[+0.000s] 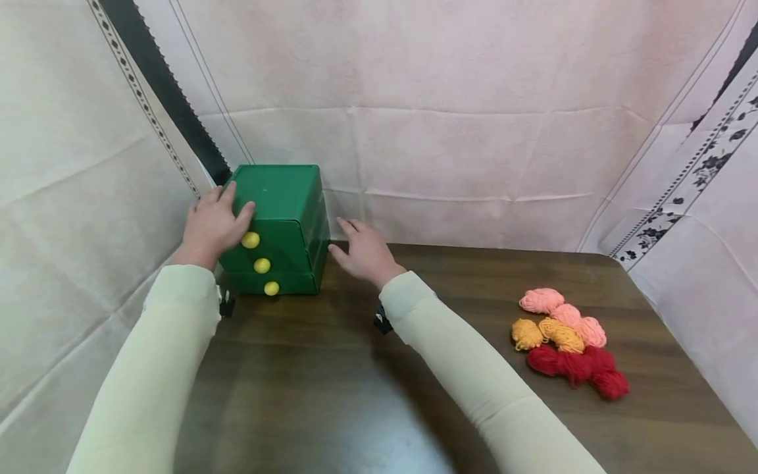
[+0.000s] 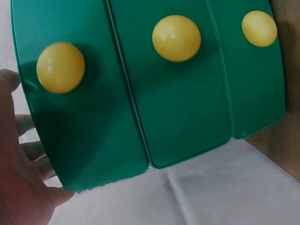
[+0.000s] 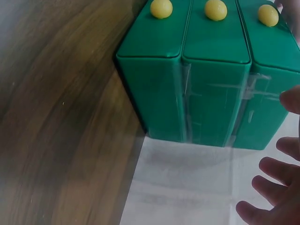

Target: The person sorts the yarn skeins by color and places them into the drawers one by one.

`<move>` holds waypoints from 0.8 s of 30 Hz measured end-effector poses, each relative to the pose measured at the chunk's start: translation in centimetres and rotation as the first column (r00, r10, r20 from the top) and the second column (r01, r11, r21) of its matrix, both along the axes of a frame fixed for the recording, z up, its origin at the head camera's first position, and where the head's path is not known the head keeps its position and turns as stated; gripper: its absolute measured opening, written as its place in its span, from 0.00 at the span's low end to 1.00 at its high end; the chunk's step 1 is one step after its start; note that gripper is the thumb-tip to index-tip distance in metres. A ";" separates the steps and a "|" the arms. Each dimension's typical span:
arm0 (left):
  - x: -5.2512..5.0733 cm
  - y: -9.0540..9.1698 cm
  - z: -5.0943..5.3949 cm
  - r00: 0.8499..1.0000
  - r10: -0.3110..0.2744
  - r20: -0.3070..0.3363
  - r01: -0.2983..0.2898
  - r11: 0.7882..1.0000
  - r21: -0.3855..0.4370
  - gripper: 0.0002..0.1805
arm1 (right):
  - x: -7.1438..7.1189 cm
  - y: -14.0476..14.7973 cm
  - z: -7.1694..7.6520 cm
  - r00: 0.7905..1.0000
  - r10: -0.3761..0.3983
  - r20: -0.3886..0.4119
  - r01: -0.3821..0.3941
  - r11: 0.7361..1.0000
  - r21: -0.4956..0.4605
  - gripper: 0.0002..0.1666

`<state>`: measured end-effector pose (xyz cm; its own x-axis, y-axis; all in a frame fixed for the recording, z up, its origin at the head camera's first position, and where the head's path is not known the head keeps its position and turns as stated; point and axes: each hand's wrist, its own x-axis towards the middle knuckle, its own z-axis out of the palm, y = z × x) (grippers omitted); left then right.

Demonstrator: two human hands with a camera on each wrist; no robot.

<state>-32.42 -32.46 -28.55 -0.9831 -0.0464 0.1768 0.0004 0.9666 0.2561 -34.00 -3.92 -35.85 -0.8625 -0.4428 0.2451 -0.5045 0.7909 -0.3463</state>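
A green box of three stacked drawers [image 1: 278, 240] stands at the back left of the table, each drawer front bearing a round yellow knob [image 2: 176, 38]. My left hand [image 1: 213, 224] rests at the top left edge of the box, fingers spread, above the top knob. In the left wrist view its fingertips [image 2: 33, 150] lie along the upper edge, partly hidden behind it. To the right of the box, my right hand [image 1: 367, 253] hovers with fingers extended and spread, apart from the box's side. Clear tape [image 3: 251, 86] runs over that side.
On the right of the brown wooden table [image 1: 284, 382] lie small skeins of yarn: pink [image 1: 541, 300], orange [image 1: 562, 336] and red [image 1: 577, 365]. White cloth [image 1: 444, 158] hangs behind the table and along both sides, close to the box.
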 end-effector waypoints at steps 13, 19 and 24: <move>0.5 -1.9 -0.8 0.998 0.049 0.049 -0.053 0.995 0.085 0.46 | 0.2 -2.0 0.3 0.999 0.027 0.044 -0.025 0.999 -0.044 0.41; 0.4 -2.5 -0.9 0.992 0.079 0.095 -0.094 0.982 0.164 0.48 | 0.3 -2.9 0.5 0.997 0.030 0.076 -0.025 0.997 -0.067 0.42; 0.4 -3.1 -1.3 0.985 0.098 0.139 -0.127 0.968 0.218 0.49 | 0.4 -3.6 0.7 0.990 0.038 0.134 -0.024 0.994 -0.103 0.43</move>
